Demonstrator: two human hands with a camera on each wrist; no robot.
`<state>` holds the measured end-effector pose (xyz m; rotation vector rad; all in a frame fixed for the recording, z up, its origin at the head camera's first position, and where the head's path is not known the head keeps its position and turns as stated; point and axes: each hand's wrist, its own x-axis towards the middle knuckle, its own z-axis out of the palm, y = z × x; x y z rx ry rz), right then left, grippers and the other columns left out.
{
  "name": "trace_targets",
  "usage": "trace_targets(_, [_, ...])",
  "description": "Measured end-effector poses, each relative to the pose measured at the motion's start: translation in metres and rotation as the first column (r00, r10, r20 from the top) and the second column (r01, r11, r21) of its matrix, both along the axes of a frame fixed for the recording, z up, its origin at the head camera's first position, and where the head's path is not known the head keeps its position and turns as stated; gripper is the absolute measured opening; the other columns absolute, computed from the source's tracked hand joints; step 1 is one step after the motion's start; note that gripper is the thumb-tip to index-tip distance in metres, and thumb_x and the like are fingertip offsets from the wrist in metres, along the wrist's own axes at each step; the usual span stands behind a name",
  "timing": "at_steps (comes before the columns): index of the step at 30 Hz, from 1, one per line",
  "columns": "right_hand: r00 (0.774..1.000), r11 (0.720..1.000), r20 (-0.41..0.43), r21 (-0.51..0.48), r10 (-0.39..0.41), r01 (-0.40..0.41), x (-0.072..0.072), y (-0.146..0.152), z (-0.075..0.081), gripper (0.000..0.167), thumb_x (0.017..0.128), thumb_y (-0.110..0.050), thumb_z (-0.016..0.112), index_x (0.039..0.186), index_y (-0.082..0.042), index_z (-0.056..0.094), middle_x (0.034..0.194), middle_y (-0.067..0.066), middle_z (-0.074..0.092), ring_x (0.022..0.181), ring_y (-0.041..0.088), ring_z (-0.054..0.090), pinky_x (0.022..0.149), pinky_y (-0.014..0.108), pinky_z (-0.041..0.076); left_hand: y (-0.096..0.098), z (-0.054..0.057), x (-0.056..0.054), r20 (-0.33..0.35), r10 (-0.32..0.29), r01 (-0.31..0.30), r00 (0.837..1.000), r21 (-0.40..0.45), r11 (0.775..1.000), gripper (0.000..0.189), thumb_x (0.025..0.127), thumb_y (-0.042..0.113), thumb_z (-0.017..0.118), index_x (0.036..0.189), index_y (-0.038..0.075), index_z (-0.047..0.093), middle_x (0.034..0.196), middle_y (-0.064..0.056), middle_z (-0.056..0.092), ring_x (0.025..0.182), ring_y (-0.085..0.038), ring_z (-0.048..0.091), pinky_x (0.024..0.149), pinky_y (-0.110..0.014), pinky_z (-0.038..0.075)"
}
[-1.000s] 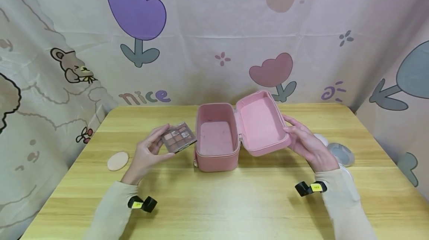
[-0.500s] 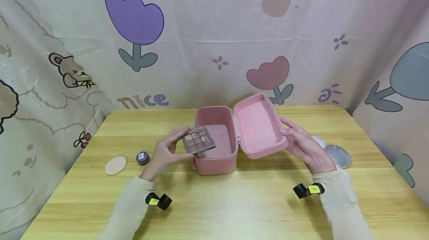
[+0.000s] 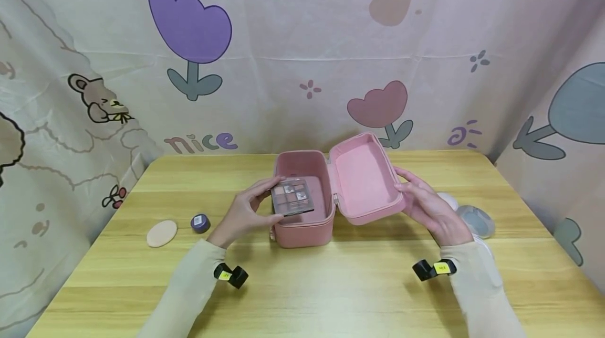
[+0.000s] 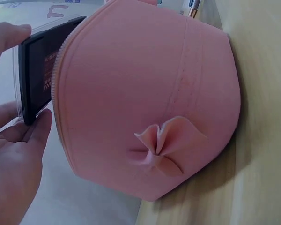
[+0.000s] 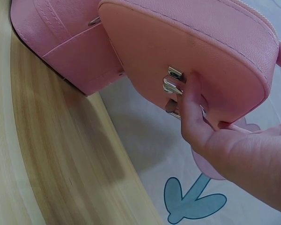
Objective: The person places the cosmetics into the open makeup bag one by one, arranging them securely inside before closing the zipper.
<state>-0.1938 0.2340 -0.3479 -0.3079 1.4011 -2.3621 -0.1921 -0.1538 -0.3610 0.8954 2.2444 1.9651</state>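
Observation:
An eyeshadow palette [image 3: 293, 197] with a clear lid is pinched by its edges in my left hand [image 3: 246, 212], tilted over the mouth of a pink cosmetic case [image 3: 304, 235]. The left wrist view shows the palette's dark underside [image 4: 42, 70] beside the case's zip rim, and a bow [image 4: 161, 150] on the case's side. My right hand [image 3: 432, 209] grips the outer edge of the case's lid [image 3: 366, 178], which is swung open to the right. In the right wrist view, fingers lie by a metal clasp [image 5: 172, 86] on the lid's outside.
A beige oval puff [image 3: 162, 233] and a small dark purple jar [image 3: 200, 223] lie on the wooden table [image 3: 368, 296] at left. Behind my right wrist are a grey-blue rounded item [image 3: 477, 221] and white items, partly hidden. A printed curtain [image 3: 283, 23] hangs behind the table.
My left hand has carried the palette rightward, from beside the case to over its opening. The purple jar has come into sight behind it. My right hand still holds the lid.

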Motion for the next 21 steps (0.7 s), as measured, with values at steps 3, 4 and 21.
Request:
trace_targets(3, [1.0, 1.0, 0.008, 0.026, -0.013, 0.013, 0.0, 0.0, 0.0, 0.043, 0.096, 0.0, 0.048, 0.136, -0.01, 0.035, 0.125, 0.007, 0.055, 0.106, 0.02, 0.059, 0.09, 0.032, 0.049, 0.004, 0.001, -0.004, 0.011, -0.008, 0.008, 1.0, -0.01, 1.0, 0.078, 0.072, -0.012, 0.074, 0.142, -0.009, 0.039, 0.145, -0.024, 0.038, 0.133, -0.032, 0.038, 0.105, -0.026, 0.033])
trace_targets(4, [1.0, 0.999, 0.009, 0.032, -0.016, 0.016, 0.0, 0.0, 0.0, 0.044, 0.096, 0.0, 0.048, 0.137, -0.01, 0.035, 0.125, 0.007, 0.055, 0.106, 0.02, 0.059, 0.09, 0.032, 0.049, 0.005, 0.001, -0.005, 0.009, -0.012, 0.012, 1.0, -0.014, 1.0, 0.078, 0.072, -0.012, 0.074, 0.142, -0.01, 0.039, 0.145, -0.025, 0.037, 0.134, -0.033, 0.037, 0.105, -0.026, 0.032])
trace_targets(21, [0.999, 0.998, 0.015, 0.05, -0.045, 0.044, -0.002, -0.001, 0.0, 0.041, 0.096, -0.001, 0.048, 0.134, -0.012, 0.037, 0.12, 0.005, 0.057, 0.102, 0.019, 0.06, 0.087, 0.029, 0.05, 0.023, 0.009, -0.018, 0.099, -0.014, 0.031, 0.995, -0.172, 0.985, 0.08, 0.07, 0.005, 0.083, 0.142, 0.006, 0.048, 0.146, -0.012, 0.043, 0.128, -0.032, 0.045, 0.101, -0.056, 0.036])
